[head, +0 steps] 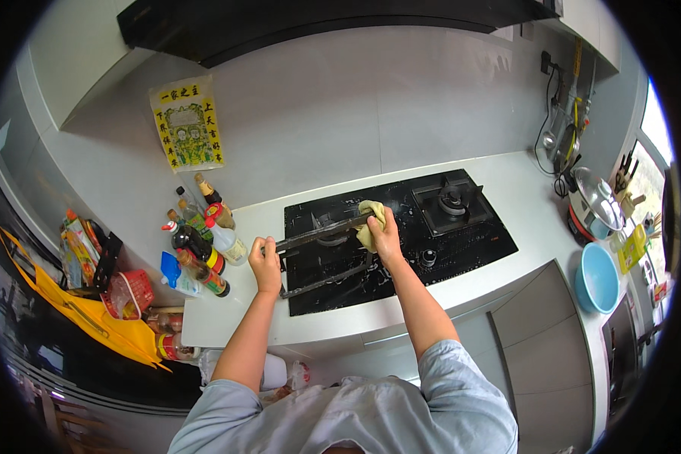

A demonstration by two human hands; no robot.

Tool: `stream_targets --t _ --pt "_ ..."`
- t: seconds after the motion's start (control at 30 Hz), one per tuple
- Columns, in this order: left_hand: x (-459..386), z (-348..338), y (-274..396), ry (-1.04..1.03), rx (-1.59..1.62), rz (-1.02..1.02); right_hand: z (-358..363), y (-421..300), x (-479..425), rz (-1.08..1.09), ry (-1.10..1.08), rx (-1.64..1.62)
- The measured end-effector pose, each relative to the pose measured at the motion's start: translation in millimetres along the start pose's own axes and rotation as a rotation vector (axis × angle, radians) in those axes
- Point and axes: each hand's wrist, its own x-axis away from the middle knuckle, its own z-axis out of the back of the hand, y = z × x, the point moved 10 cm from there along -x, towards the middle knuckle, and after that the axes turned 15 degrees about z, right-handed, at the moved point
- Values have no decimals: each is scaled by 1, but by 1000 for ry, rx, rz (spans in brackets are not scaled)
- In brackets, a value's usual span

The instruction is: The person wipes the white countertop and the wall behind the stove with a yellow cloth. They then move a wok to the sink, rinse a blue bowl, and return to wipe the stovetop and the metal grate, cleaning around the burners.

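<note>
My left hand point(265, 268) grips the left end of a black square pan support point(318, 234), which is raised and tilted over the cooktop. Bunched around its right end is a yellowish cloth point(366, 237), pressed there by my right hand point(387, 239). Below lies a black glass gas cooktop point(465, 258) with whitish suds or wet spots scattered over it. The left burner point(330, 220) is partly hidden behind the raised frame. Another pan support point(438, 229) sits around the right burner point(453, 201). A control knob point(428, 258) is at the front.
Several sauce and spray bottles point(196, 244) crowd the counter's left end. A red basket point(127, 295) and a yellow bag point(85, 318) are further left. To the right are a lidded pot point(590, 198) and a blue basin point(597, 278). A range hood point(318, 28) hangs above.
</note>
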Motion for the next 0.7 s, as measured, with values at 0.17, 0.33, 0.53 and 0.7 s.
stream_targets --t 0.17,0.33,0.53,0.7 --pt "4 15 -28 47 123 13 -7 2 8 -32 -46 21" --pt "5 21 -50 56 158 25 -5 16 13 -40 -59 68" --pt "4 28 -70 82 146 53 -3 28 22 -64 -56 86" --pt "4 30 -74 71 154 47 -5 29 20 -35 -87 120"
